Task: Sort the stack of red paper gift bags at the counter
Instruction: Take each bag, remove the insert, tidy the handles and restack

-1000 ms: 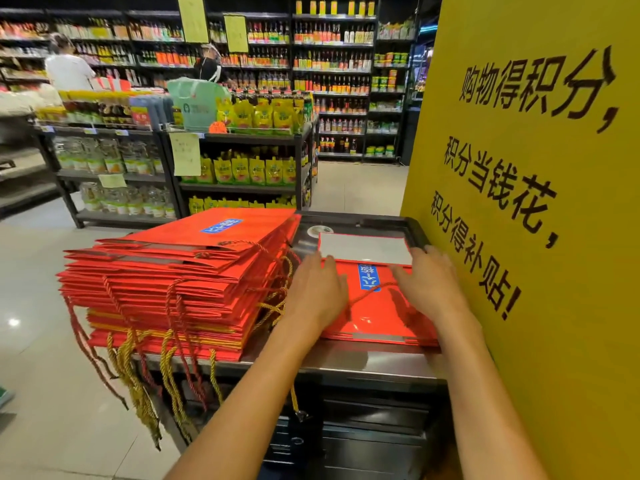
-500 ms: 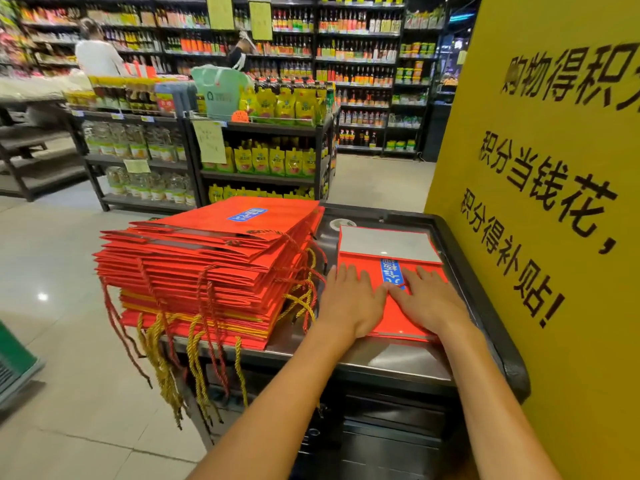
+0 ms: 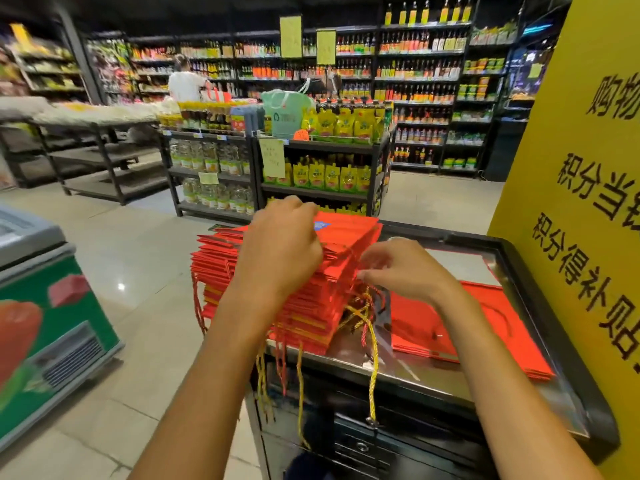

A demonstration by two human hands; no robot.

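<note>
A tall stack of flat red paper gift bags (image 3: 221,258) lies on the left part of the steel counter (image 3: 446,379), its red and gold cord handles hanging over the front edge. My left hand (image 3: 280,251) rests on top of the stack, fingers curled over the top bag. My right hand (image 3: 401,271) is at the stack's right side, fingers apart and touching the bag edges near the top. A low pile of red bags (image 3: 433,323) lies flat on the counter to the right, partly hidden by my right forearm.
A tall yellow sign board (image 3: 581,202) stands along the counter's right side. A green chest freezer (image 3: 52,323) is on the floor at left. Shop shelves (image 3: 311,168) with yellow packets stand beyond the counter, and a person in white (image 3: 183,84) is far back.
Both hands left the flat bag pile on the right and moved left to the tall stack. The view has swung left and the freezer came into view.
</note>
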